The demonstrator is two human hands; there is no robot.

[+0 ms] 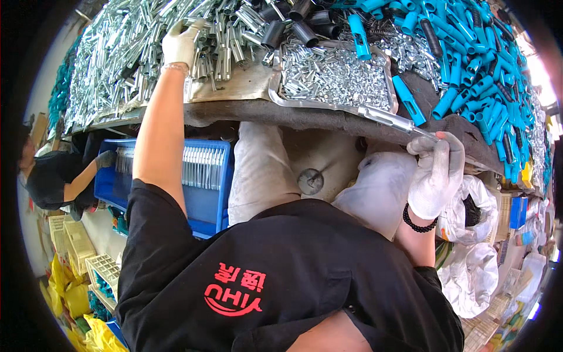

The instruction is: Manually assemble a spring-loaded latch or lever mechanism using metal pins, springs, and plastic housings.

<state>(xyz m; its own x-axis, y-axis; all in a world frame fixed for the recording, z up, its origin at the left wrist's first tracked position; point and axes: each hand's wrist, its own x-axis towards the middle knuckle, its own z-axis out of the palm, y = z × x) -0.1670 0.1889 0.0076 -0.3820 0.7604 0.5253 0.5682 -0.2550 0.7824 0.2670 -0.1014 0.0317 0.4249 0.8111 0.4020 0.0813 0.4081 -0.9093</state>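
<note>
My left hand [180, 46], in a white glove, reaches onto a big heap of silver slotted metal tubes [126, 56] at the far left. Its thumb and fingers are apart over the parts, and I see nothing held between them. At the bench's front edge, my gloved right hand [437, 173] pinches the thin rod end of a silver slotted metal tube [387, 119]. That piece points left, beside the rim of a metal tray [328, 108] full of small metal pins and bits. A teal slotted tube [409, 101] lies just beyond it.
Black tubes [303, 33] lie behind the tray, and teal tubes [484, 88] are heaped at the right. Below the bench on the left stands a blue crate [218, 176] with rowed metal parts; another person's gloved hand [106, 159] touches it. White sacks [469, 276] stand at the right.
</note>
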